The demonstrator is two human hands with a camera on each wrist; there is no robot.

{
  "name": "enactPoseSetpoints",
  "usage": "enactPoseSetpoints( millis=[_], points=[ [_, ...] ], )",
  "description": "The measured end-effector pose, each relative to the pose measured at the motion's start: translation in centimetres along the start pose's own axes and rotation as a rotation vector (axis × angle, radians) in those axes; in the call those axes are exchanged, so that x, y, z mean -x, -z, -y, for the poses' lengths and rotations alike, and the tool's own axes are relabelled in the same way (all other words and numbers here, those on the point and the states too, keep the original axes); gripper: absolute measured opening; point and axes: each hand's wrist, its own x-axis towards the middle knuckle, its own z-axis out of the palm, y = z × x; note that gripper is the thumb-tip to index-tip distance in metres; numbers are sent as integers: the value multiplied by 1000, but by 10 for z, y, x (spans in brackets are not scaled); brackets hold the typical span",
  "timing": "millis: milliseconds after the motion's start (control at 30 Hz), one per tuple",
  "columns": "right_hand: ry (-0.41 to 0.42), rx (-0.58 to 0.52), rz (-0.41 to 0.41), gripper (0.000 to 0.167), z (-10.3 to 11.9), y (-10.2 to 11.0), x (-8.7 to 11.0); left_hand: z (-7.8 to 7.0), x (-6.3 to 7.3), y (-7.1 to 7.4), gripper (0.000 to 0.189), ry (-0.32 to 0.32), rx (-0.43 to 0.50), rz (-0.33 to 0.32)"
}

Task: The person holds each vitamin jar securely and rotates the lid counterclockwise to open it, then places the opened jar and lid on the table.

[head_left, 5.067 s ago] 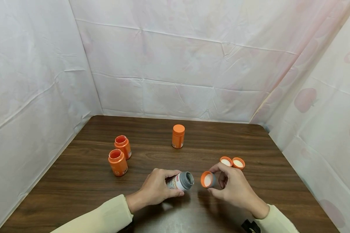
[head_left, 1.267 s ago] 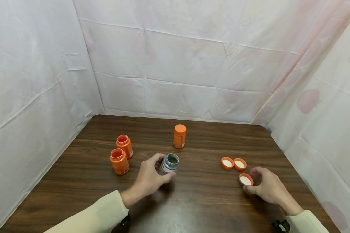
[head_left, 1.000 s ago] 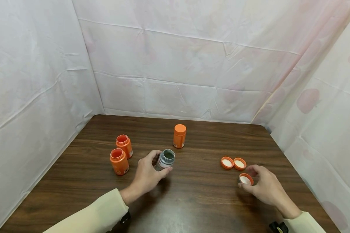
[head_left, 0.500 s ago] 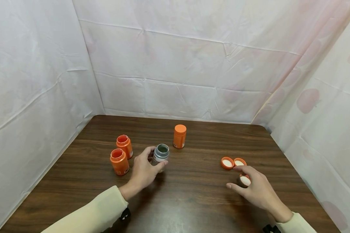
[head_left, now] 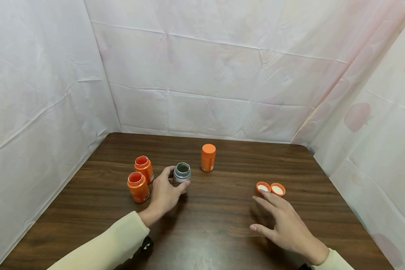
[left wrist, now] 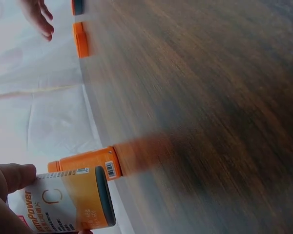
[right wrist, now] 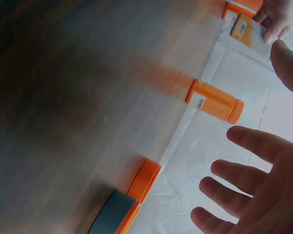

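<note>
My left hand [head_left: 163,193] grips an uncapped bottle [head_left: 182,176], its grey threaded mouth facing up. In the left wrist view this bottle [left wrist: 71,200] has a label fading from white to orange and a grey base. My right hand [head_left: 285,227] hovers over the right side of the table with fingers spread, holding nothing. Beyond its fingertips lie two orange caps [head_left: 278,189], white insides up. A grey cap with an orange rim [right wrist: 112,214] shows in the right wrist view; the right hand hides it from the head view.
Two uncapped orange bottles [head_left: 138,190] stand left of my left hand. A capped orange bottle [head_left: 207,159] stands behind and right of the held one. The brown wooden table [head_left: 222,236] is bordered by white cloth walls [head_left: 202,67].
Five seconds ago the right hand held the grey cap near the bottle mouth; it set it down by the orange caps, let go and moved left. The left hand carried the bottle left and farther back.
</note>
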Motion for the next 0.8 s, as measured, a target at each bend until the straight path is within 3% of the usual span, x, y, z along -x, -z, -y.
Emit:
enactPoseSetpoints(
  millis=[333, 800],
  points=[
    [81, 47, -29, 75, 12, -3, 0, 4, -10, -1, 66, 44, 34, -27],
    [108, 59, -53, 75, 16, -5, 0, 11, -27, -2, 68, 143, 34, -76]
  ],
)
